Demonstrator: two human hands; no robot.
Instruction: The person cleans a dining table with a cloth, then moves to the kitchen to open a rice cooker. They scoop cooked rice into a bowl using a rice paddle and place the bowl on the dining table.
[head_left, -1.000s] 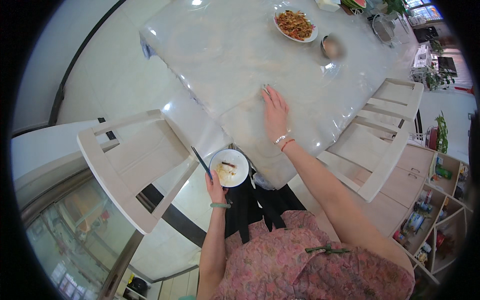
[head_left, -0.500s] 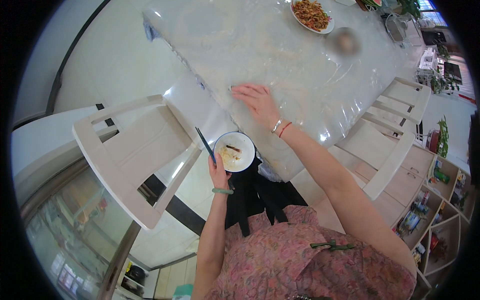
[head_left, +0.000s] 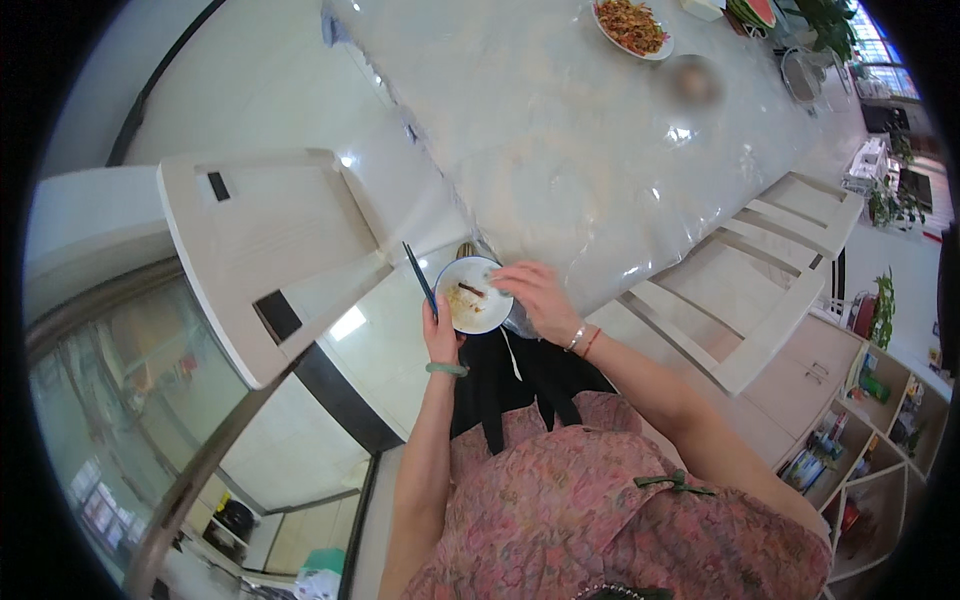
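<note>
The person's left hand [head_left: 440,338] is closed around a white bowl [head_left: 487,318] with a blue rim, and also holds dark chopsticks [head_left: 420,280], which point up and away just left of the bowl. Inside lie a brown stick-shaped scrap [head_left: 470,290] and yellowish bits. The right hand [head_left: 543,300] has its bent fingertips over the bowl's right side; whether they pinch anything cannot be told. Beyond this grip spreads a film-covered table [head_left: 600,180]. Well to its right, shelved packages [head_left: 803,470] carry print too small to read.
</note>
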